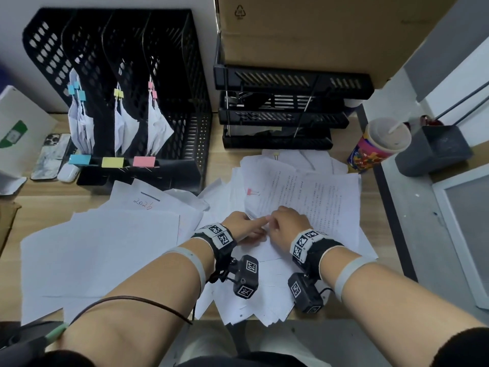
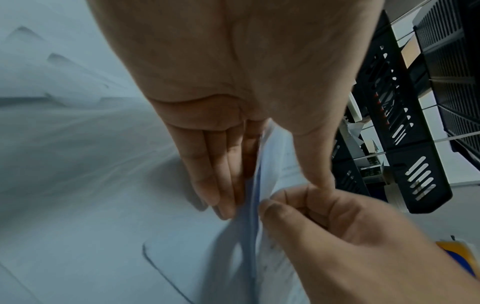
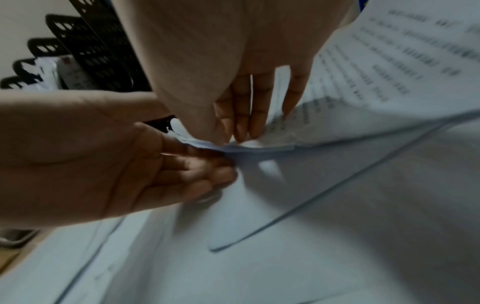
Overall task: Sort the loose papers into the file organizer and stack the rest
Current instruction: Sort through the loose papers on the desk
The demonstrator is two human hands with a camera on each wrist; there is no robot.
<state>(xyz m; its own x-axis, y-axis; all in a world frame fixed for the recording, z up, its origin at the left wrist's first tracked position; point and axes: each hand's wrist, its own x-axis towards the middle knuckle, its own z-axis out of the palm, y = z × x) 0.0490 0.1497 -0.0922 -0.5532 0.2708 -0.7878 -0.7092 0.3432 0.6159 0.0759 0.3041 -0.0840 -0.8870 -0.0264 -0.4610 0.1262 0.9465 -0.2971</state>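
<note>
Loose white papers [image 1: 105, 242] cover the desk in the head view. A black file organizer [image 1: 190, 123] at the back left holds bundles with blue, yellow and pink clips. Both hands meet at the near-left corner of a bundle of printed sheets [image 1: 317, 202]. My left hand [image 1: 238, 226] pinches that corner, thumb on top and fingers beneath [image 2: 270, 195]. My right hand [image 1: 288, 223] pinches the same corner from the other side [image 3: 231, 137], and the sheets [image 3: 376, 82] lift off the pile. A pink binder clip [image 1: 249, 192] lies on papers just beyond the hands.
Stacked black letter trays [image 1: 285, 112] stand behind the papers under a cardboard box [image 1: 304, 30]. A colourful cup with a straw [image 1: 378, 147] and a grey container [image 1: 436, 152] sit at the right. A phone [image 1: 50, 157] and an earbud case [image 1: 68, 172] lie left of the organizer.
</note>
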